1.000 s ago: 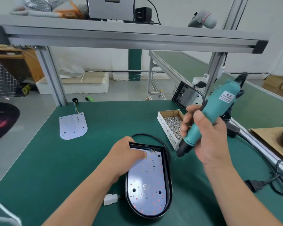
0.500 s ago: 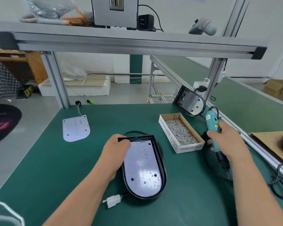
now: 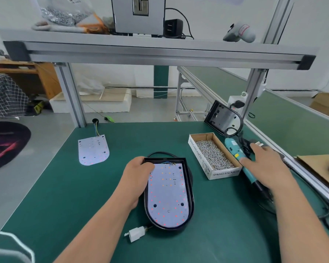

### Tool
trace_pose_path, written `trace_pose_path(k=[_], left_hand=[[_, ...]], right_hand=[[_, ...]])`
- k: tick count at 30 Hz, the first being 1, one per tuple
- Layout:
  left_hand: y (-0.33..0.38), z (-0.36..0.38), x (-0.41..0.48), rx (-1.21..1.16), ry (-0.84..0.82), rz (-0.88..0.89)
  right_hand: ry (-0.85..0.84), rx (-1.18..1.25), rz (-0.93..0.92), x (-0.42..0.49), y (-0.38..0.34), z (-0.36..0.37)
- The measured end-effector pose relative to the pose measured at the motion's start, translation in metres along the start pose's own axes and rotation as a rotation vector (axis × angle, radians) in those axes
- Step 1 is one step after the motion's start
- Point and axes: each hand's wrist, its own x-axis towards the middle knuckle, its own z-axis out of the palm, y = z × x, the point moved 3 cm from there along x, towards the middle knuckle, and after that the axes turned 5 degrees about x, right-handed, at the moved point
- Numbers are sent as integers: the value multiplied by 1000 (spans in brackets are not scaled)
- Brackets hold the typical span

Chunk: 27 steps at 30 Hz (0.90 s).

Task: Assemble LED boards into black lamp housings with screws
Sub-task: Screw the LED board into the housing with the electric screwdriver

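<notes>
The black D-shaped plastic lamp housing [image 3: 189, 196] lay flat on the green bench mat [image 3: 84, 196]. Its long axis ran from the person toward the far edge, straight end farthest. The white LED board [image 3: 167, 192] sat inside the housing, within the rim.

The left hand [image 3: 139, 173] held the far-left corner of the housing. Its fingers were curled over the rim, with the tips on the board.

The open cardboard box of small silver screws [image 3: 202, 162] stood to the right of the housing, near its far end but apart from it. The teal electric screwdriver [image 3: 234, 150] lay on the mat, right of the housing and just beyond the box. Its long axis ran roughly parallel to the box, with the dark bit end toward the person.

The right hand [image 3: 264, 166] lay over the middle of the screwdriver. Its fingers were nearly straight, not wrapped around the body, so the tool was touched, not gripped.

Both screws and screwdriver lay on the right-hand side of the housing, so the right hand was the nearer hand for either. The left hand was placed to steady the housing.

Judged from the layout, the next operation was either collecting a screw or taking up the tool. Any fastening would then require travel leftward to the board. Whether screws already sat in the board could not be determined.
</notes>
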Motion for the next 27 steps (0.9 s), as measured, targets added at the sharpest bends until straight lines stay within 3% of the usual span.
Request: trace_pose_path(k=[4,8,11,14,17,19,22,27], left_hand=[[0,-1,-1,-72,-24,-25],[3,-2,-2,-109,-9,-31],[4,-8,0,-147,52,-61],[3,-12,0,-239,110,-114],[2,-11,-2,-300,112,-161],[3,-9,-4,-320,99,-159],[6,-5,-8,-361,77,-109],[10,3,-13,-403,23,-39]], right_hand=[[93,48,-118,-6,-17,2],[186,260,-403,-22,-47,3],[-140,400,-631,-43,-75,14],[-486,260,-831,-66,-98,43],[-605,161,-876,-76,-105,66],[-559,131,-880,-75,-107,69],[-310,46,-900,-74,-112,66],[-141,257,-662,-70,-114,69]])
